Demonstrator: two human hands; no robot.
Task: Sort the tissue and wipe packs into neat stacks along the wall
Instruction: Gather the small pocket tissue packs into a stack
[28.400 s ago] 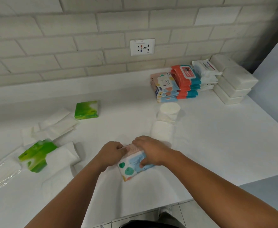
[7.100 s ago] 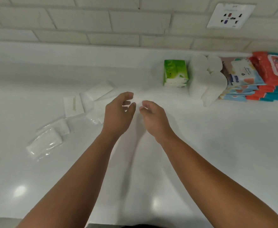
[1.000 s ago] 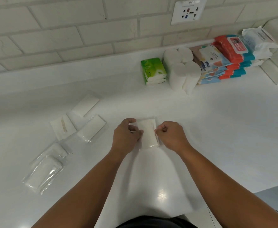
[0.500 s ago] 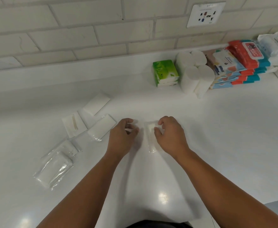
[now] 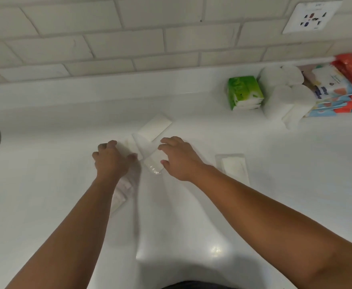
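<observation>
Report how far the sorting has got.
Done: green packs, white rolls and colourful wipe packs sit grouped along the wall. In hand: left hand and right hand are at the small white packs in the middle. Left: those, plus one flat pack beside the right forearm.

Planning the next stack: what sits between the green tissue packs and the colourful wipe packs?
Four white rolls standing together, seen in the head view.

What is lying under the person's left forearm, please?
Clear-wrapped white tissue packs peek out beside it on the counter; the forearm hides their left parts, so their number is unclear.
</observation>
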